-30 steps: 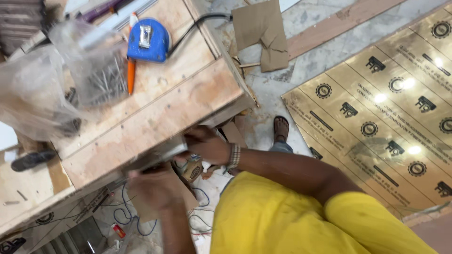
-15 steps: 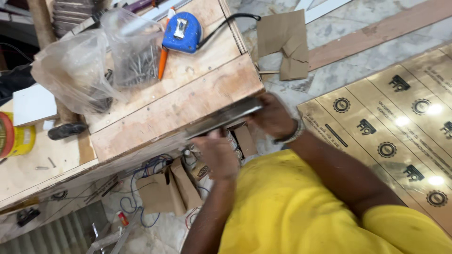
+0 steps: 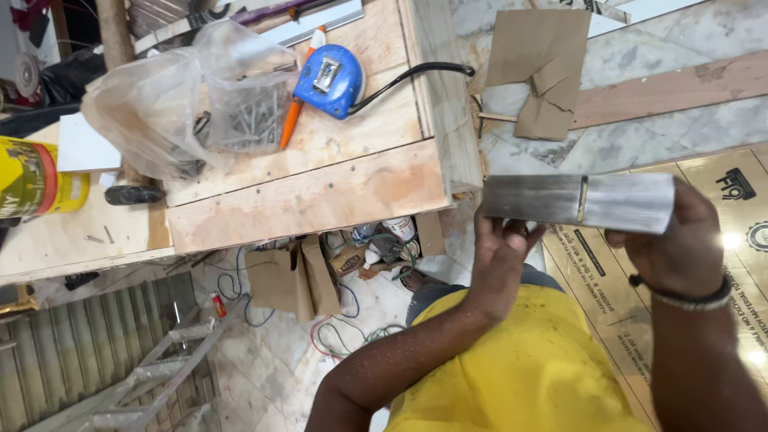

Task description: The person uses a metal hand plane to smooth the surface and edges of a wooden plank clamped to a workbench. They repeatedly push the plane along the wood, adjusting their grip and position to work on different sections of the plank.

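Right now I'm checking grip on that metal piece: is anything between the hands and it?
Nothing visible. The left hand touches the metal strip from below at its left end, and the right hand grips its right end directly.

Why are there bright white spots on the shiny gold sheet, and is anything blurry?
In the head view, the bright spots on the gold sheet are glare from lights, hiding some of its print. The grey metal piece, held by the left hand and right hand, shows a soft sheen and looks slightly smeared. The blue tape measure and plastic bag look sharp.
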